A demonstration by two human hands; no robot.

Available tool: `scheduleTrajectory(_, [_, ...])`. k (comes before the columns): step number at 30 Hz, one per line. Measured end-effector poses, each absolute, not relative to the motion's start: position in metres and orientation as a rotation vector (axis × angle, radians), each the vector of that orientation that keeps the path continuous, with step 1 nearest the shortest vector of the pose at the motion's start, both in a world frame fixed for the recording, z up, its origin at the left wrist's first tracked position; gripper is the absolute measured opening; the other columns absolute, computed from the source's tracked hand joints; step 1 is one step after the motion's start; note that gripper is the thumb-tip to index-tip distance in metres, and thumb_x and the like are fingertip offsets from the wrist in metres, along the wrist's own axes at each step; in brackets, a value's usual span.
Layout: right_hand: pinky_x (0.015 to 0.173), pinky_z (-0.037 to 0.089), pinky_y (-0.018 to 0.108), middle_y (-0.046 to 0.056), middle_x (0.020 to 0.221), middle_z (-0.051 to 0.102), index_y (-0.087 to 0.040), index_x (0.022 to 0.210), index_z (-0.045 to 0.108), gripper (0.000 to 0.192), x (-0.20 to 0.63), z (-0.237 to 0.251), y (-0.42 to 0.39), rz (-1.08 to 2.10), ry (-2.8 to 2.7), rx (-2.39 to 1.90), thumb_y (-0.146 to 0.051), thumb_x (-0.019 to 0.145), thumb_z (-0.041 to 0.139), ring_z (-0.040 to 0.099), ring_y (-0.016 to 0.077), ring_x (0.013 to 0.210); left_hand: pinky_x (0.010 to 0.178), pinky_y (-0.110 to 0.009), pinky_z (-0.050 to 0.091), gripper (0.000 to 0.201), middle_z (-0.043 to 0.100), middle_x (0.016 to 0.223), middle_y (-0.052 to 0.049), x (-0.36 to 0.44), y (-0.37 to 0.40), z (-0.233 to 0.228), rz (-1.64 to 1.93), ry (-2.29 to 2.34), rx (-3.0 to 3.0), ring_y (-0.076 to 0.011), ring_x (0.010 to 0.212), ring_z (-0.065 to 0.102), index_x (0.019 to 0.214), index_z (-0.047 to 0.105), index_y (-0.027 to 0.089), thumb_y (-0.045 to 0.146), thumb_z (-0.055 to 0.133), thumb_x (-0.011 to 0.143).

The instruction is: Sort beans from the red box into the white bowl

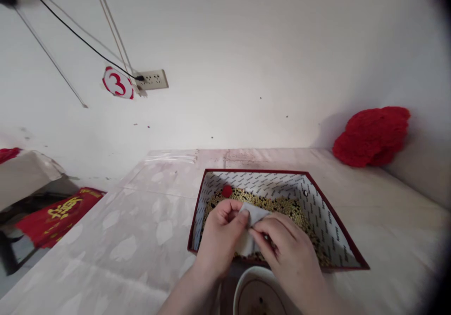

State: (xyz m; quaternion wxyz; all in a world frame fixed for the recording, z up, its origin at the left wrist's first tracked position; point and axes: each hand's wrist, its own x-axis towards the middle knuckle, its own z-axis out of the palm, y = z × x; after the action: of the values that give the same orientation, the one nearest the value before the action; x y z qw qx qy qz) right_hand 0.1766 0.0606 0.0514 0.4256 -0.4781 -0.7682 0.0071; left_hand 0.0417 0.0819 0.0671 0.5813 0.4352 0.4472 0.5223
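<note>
Both hands hold a small white pouch (251, 221) over a dark-red box (343, 232) with a white printed lining. My left hand (220, 235) pinches the pouch's upper edge between thumb and fingers. My right hand (289, 254) grips its right side. The box floor is covered with small yellow and dark beans (282, 206). A small red ball (226, 191) lies on the beans at the back left of the box. Much of the pouch is hidden by my fingers.
A white bowl (243, 287) stands at the near edge, just below my hands. A red fluffy heap (371, 136) lies at the back right against the wall. Red cloth with gold lettering (58, 214) lies on the floor at left. A wall socket (152, 79) and a "3" tag (118, 83) hang on the wall.
</note>
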Motion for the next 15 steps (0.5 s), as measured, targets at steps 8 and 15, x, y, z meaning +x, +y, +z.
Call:
scheduleTrajectory(8, [0.066,0.042,0.026,-0.003,0.077,0.060,-0.023,0.075,0.060,0.012,0.196,0.081,0.046,0.611,-2.243,-1.277,-0.019,0.084,0.054,0.057,0.0132,0.073,0.048,-0.017,0.037,0.017,0.057,0.062,0.005,0.044,0.085,0.065,1.373,1.059,0.893,-0.0059,0.048,0.046,0.079,0.059,0.019,0.032,0.067,0.072])
scheduleTrajectory(15, [0.066,0.044,0.027,0.004,0.080,0.068,-0.019,0.080,0.065,0.010,0.213,0.054,0.087,0.491,-2.288,-1.734,-0.019,0.080,0.055,0.063,0.0173,0.073,0.050,-0.017,0.040,0.015,0.060,0.066,0.004,0.044,0.085,0.064,1.374,1.043,0.924,-0.0069,0.052,0.050,0.079,0.059,0.018,0.031,0.066,0.074])
